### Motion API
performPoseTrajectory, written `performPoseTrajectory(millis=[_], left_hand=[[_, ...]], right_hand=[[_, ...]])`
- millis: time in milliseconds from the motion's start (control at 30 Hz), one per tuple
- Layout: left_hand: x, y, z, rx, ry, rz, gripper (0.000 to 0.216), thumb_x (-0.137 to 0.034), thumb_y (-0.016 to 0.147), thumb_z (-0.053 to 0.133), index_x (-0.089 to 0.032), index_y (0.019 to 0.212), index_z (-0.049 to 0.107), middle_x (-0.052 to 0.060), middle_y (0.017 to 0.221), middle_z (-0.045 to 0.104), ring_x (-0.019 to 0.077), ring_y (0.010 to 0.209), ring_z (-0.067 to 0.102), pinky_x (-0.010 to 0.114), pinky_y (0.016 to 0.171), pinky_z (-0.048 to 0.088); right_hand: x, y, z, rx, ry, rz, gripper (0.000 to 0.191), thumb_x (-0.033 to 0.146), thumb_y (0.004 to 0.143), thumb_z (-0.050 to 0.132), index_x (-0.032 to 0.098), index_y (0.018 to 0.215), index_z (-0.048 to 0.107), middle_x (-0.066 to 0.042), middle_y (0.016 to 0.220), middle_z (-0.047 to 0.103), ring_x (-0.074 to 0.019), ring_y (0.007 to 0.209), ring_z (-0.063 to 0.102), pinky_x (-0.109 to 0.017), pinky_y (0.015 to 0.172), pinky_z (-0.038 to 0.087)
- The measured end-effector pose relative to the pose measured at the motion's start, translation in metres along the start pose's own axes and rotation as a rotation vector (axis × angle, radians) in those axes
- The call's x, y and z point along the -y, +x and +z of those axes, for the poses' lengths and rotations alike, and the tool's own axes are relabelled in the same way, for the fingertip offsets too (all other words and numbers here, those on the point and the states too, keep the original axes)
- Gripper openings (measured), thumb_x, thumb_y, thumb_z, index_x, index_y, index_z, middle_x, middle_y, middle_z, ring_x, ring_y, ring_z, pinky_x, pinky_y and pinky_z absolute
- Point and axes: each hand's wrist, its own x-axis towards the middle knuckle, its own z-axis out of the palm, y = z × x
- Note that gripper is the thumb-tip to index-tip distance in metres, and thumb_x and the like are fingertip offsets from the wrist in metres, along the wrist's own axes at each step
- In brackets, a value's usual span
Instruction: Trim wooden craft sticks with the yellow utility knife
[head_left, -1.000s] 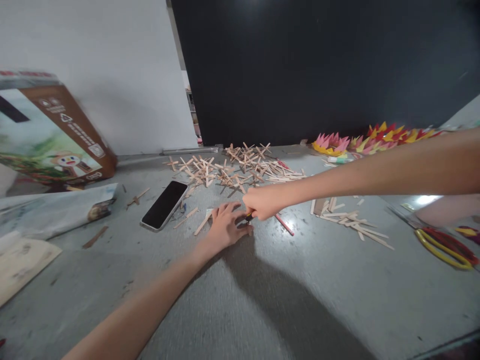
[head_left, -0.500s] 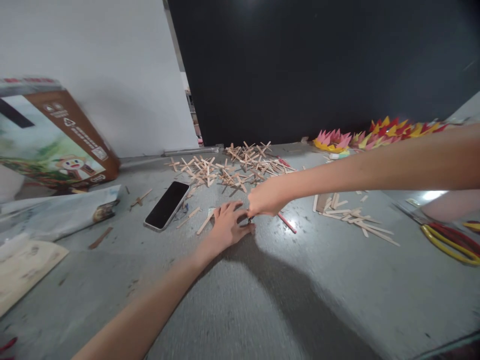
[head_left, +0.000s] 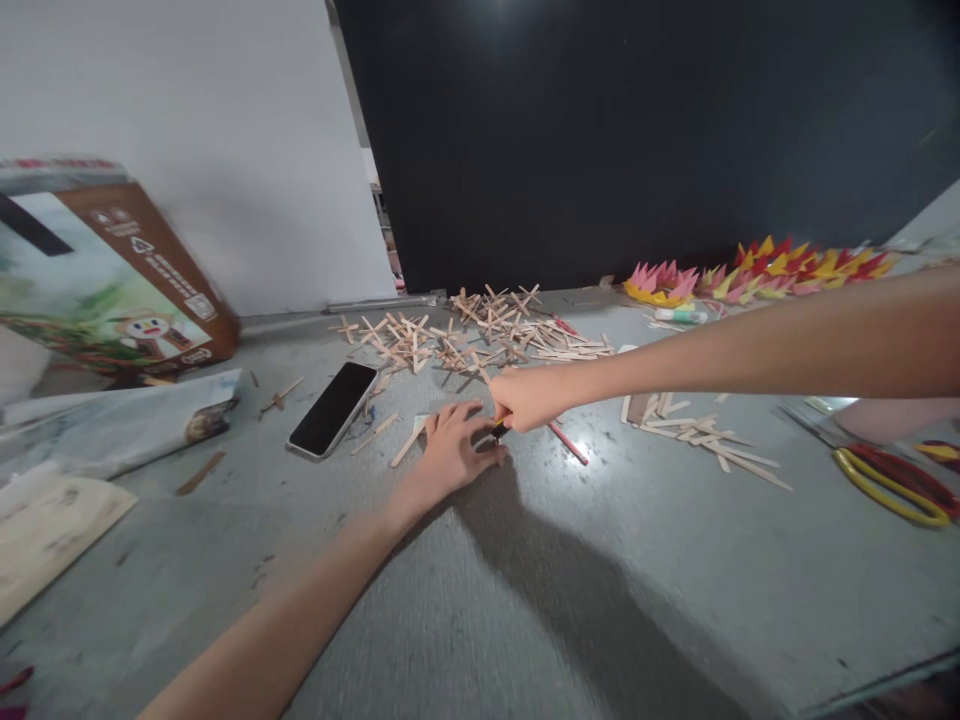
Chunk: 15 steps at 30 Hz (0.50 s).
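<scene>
My left hand (head_left: 450, 450) lies on the grey floor with its fingers pressed down over something small that I cannot make out. My right hand (head_left: 525, 398) is closed in a fist around a small dark and yellow tool (head_left: 498, 430), whose tip meets the left hand's fingertips. A loose wooden stick (head_left: 407, 446) lies just left of the left hand. A red pencil (head_left: 568, 443) lies right of the right hand. Behind both hands sits a pile of crossed wooden sticks (head_left: 480, 335).
A black phone (head_left: 333, 409) lies left of the hands. A tilted cardboard box (head_left: 112, 270) and paper sheets (head_left: 112, 420) are at the far left. More loose sticks (head_left: 705, 435), yellow-handled scissors (head_left: 892, 485) and folded paper flowers (head_left: 750, 270) lie to the right.
The right fist has shifted a little back and forth over the left fingertips. The left hand has stayed pressed on the floor.
</scene>
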Motion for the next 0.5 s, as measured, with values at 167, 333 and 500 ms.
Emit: performPoseTrajectory(millis=[167,333,500], left_hand=[[0.004,0.000,0.000,0.018,0.039,0.028,0.038,-0.049,0.084,0.080,-0.035,0.118,0.077,0.005,0.147,0.061,0.0354,0.139,0.047,0.054,0.108,0.036],[0.006,-0.001,0.003,0.007,0.077,0.050,0.041,-0.053,0.085,0.078,-0.031,0.119,0.075,0.007,0.147,0.061,0.0361,0.139,0.047,0.055,0.109,0.036],[-0.001,-0.008,0.006,-0.089,0.138,0.136,0.020,-0.037,0.102,0.059,-0.024,0.112,0.071,0.009,0.135,0.067,0.0302,0.131,0.053,0.051,0.109,0.035]], right_hand=[[0.004,-0.010,0.008,-0.019,-0.081,-0.014,0.027,0.011,0.089,0.054,0.012,0.092,0.081,-0.005,0.062,0.063,-0.0142,0.054,0.043,-0.030,0.056,0.027],[0.005,-0.027,-0.003,-0.063,-0.250,-0.080,0.035,0.011,0.093,0.056,0.015,0.121,0.078,-0.009,0.074,0.072,-0.0170,0.059,0.052,-0.031,0.059,0.026],[-0.002,-0.046,-0.016,-0.189,-0.272,-0.045,0.038,0.023,0.105,0.047,0.018,0.129,0.076,-0.010,0.075,0.075,-0.0189,0.059,0.056,-0.033,0.057,0.026]])
